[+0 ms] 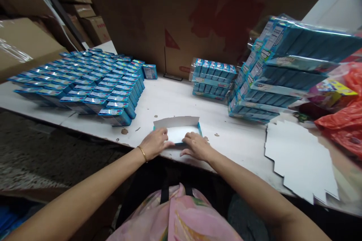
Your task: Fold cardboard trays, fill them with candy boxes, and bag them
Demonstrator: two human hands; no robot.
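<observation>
A person's two bare hands met over a shallow cardboard tray [177,122] at the lower center of the frame, near the front edge of a white table [169,98]. The left hand [155,142], a bracelet [143,154] at its wrist, grasped the tray's left front corner with bent fingers. The right hand [198,145] curled its fingers over the near side, thumb spread apart; whether they gripped could not be told. Rows of small blue boxes [118,93] stood at left, clear-wrapped packs [263,83] rose in stacks at center right and upper right, and white card sheets [299,158] lay at lower right beside a red plastic bag [343,116].
</observation>
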